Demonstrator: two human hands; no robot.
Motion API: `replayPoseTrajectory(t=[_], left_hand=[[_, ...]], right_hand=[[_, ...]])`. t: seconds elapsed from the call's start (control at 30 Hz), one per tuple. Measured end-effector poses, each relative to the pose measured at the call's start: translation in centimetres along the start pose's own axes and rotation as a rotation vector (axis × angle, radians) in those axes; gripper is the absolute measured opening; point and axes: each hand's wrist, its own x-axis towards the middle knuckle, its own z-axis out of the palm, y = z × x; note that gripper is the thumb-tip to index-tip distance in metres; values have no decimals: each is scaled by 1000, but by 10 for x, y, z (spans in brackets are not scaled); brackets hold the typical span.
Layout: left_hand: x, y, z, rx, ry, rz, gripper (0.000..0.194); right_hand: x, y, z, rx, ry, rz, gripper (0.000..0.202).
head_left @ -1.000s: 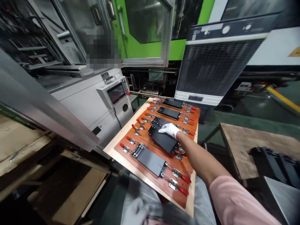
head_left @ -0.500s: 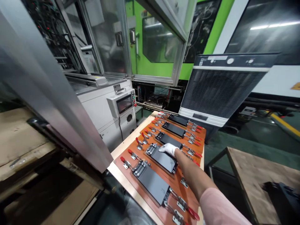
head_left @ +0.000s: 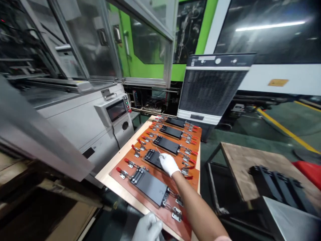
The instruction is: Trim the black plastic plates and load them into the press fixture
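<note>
1. The dark plate (head_left: 153, 158) lies near the middle of the frame, below the right hand (head_left: 169, 164). It is one of five plates set in a row on an orange board (head_left: 136, 160), which covers most of the desk (head_left: 114, 160).

2. The grip of the right hand is narrow: thumb and fingertips come together, and a thin stick (head_left: 157, 150) appears to be pinched there. Whether the glove touches the plate, I cannot tell.

3. The left hand (head_left: 149, 227), also gloved, is at the bottom edge of the frame with curled fingers. I cannot tell if it holds something.

4. In my judgement the plate is stiff and rather light, and its flat face may be slippery for a smooth glove. It does not look fragile, but the face could be scratched. The long edges seem the best place to take hold, away from the small round parts at its left end and from the red-handled clamps (head_left: 136, 151).

5. About writing: the label (head_left: 207, 58) on the grey cooler (head_left: 208, 90) and the yellow sign (head_left: 278, 82) at the right are too small to read. I can read no brand.
</note>
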Motion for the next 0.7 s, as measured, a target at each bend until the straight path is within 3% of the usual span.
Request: replayPoseTrajectory(t=[0.13,0.23,0.37,0.5,0.57,0.63,0.7], left_hand=[[-1,4,13,-41,-80,-110,44],[3,4,24,-26,-122,-125,44],[13,9,38,2,-170,-112,43],[32,30,43,50,-177,17,40],[54,49,37,127,-121,144,38],[89,70,21,274,11,246,37],[133,91,-6,506,313,289,35]], right_hand=[[-46,51,-23,-149,112,247,44],[-67,98,-33,-216,116,393,55],[-76,138,-21,-200,65,439,54],[-74,152,-4,-151,48,443,54],[-73,154,0,-138,44,437,56],[-73,157,1,-132,35,436,56],[-74,159,1,-132,28,441,55]])
